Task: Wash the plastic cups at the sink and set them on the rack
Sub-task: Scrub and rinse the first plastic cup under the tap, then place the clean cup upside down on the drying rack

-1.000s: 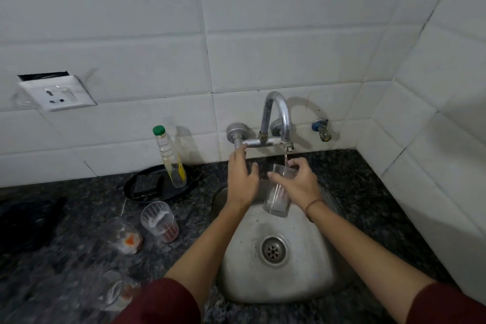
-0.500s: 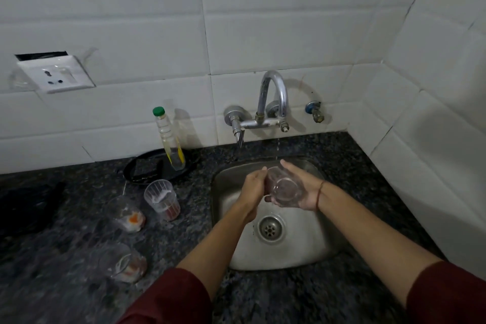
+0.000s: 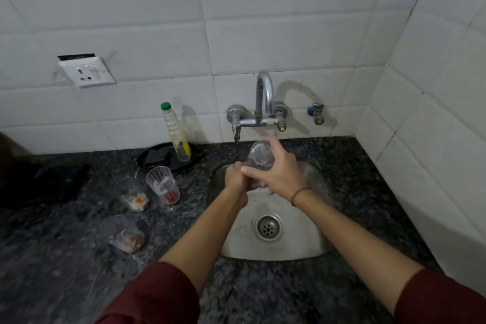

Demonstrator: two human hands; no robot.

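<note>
The right hand (image 3: 279, 177) is gripping a clear cup (image 3: 260, 157) over the sink (image 3: 302, 246), just below the tap (image 3: 264, 97), with its fingers (image 3: 276, 148) wrapping the wall and the thumb lying across the near side. The cup is tilting, one round end facing up. The left hand (image 3: 234, 179) is curling about the cup's lower end; whether its fingers are reaching inside is hidden, and I cannot tell whether water is running. The step looks to be the rubbing and rinsing of this first cup. Three more cups are waiting on the desk (image 3: 79, 258) left of the sink, each with residue at the bottom: an upright cup (image 3: 163, 184), a pale cup (image 3: 133, 195) beside it and a nearer cup (image 3: 128, 237) leaning over. A green-capped bottle (image 3: 175, 134) is standing behind them. No rack is showing. Such a cup is likely being light, thin-walled and slick when wet, so it is probably flexing under a hard squeeze. Holding it round the middle of the wall with a moderate grip seems the safest way.
</note>
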